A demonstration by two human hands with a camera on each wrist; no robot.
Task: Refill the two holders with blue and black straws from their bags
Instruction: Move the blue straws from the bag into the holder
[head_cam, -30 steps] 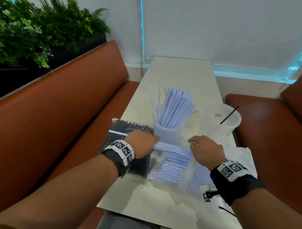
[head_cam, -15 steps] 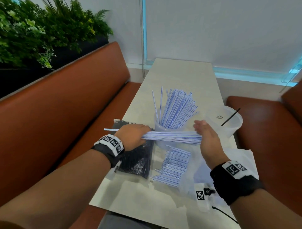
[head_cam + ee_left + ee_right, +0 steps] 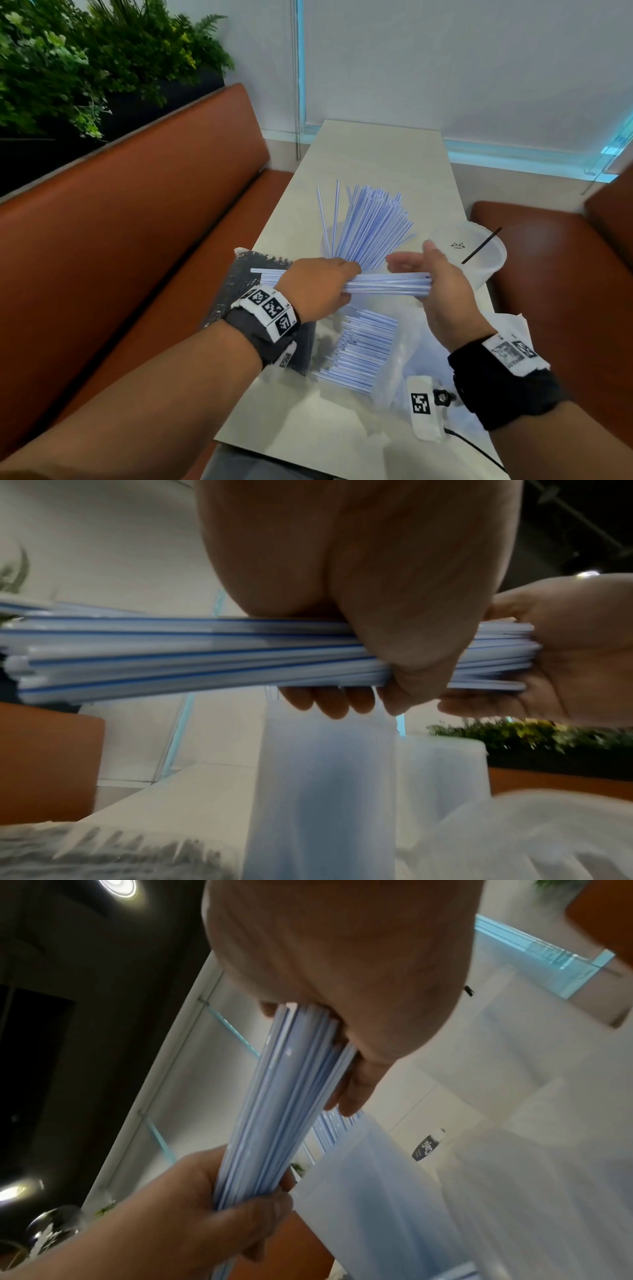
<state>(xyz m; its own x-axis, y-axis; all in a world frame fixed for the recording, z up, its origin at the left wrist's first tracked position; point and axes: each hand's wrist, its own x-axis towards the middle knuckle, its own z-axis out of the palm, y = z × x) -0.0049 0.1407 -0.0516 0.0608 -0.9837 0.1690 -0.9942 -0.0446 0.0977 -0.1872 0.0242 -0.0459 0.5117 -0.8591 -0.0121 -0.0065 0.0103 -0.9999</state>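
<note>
My left hand grips a level bundle of blue-striped straws above the table; its fingers curl round the bundle. My right hand stands open, its flat palm pressed against the bundle's right ends. Behind the bundle a translucent holder is packed with blue straws. The second holder at the right contains one black straw. More blue straws lie in their clear bag below my hands. The bag of black straws lies under my left wrist.
The narrow pale table runs away from me between two brown benches. A white tagged device with a cable lies at the table's near right. Plants stand behind the left bench.
Both hands have lifted the bundle of blue straws off the bag to holder height. The right hand turned from the bag to set its palm against the straw ends.
</note>
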